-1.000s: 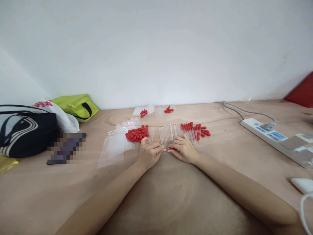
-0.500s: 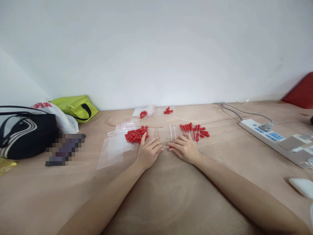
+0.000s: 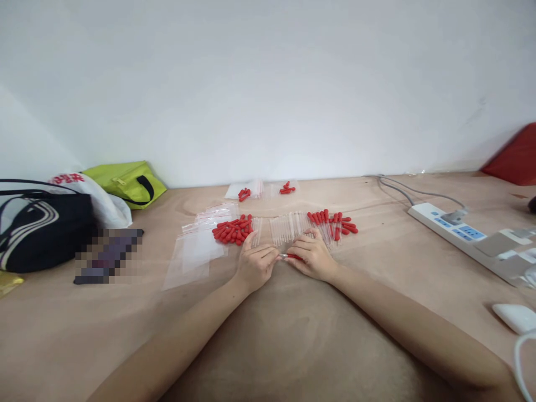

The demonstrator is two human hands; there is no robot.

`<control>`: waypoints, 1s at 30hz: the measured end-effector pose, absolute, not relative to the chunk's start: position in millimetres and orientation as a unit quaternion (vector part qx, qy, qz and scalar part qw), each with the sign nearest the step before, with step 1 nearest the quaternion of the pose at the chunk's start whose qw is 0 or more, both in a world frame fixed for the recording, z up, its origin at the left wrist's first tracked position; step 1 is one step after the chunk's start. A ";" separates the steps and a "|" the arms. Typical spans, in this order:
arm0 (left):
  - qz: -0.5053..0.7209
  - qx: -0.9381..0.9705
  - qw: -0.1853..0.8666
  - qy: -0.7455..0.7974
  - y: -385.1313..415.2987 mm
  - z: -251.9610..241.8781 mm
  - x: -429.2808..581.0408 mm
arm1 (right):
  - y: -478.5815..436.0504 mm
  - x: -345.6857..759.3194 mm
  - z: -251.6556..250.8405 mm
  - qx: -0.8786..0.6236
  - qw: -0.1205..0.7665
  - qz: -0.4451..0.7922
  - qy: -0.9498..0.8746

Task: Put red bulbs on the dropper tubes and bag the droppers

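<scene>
My left hand [image 3: 258, 263] is closed in a pinch on one end of a thin clear glass tube [image 3: 284, 255]. From the other side, my right hand [image 3: 312, 255] pinches a red rubber bulb [image 3: 295, 257] that meets the tube. Just beyond the hands lies a row of clear glass tubes [image 3: 288, 225]. A pile of loose red rubber bulbs [image 3: 231, 230] is beside my left hand, with several more tubes [image 3: 258, 228] next to it. Past my right hand, droppers with red bulbs [image 3: 335, 221] lie fanned out; the fingers partly hide the tube ends.
Clear zip bags [image 3: 190, 251] overlap at the left. Farther back are small bags with red bulbs [image 3: 287, 190]. A power strip [image 3: 452, 226] with a grey cable stands right; a white object [image 3: 516, 318] lies nearer. A black bag [image 3: 50, 234] and green bag [image 3: 129, 181] are far left.
The tube and bulb between my fingers have shifted slightly, and more of the red bulb shows at my right hand. My left fingers have curled in closer. The view has moved a little.
</scene>
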State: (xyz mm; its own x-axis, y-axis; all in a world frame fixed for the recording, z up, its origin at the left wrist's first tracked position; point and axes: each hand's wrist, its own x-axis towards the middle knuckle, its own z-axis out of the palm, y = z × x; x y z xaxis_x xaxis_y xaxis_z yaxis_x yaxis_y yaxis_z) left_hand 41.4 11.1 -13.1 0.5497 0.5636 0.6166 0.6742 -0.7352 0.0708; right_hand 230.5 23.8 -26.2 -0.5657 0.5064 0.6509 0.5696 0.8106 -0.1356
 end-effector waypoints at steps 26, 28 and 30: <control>-0.261 -0.848 0.043 -0.459 22.1 -19.6 37.3 | 91.7 325.9 6.7 -0.601 0.515 0.253 -0.556; -0.257 -0.845 0.044 -0.467 21.7 -19.8 37.7 | 94.4 332.5 -0.9 -0.655 0.453 0.197 -0.572; -0.254 -0.843 0.043 -0.472 21.5 -20.1 37.7 | 94.9 331.3 -9.1 -0.690 0.403 0.159 -0.580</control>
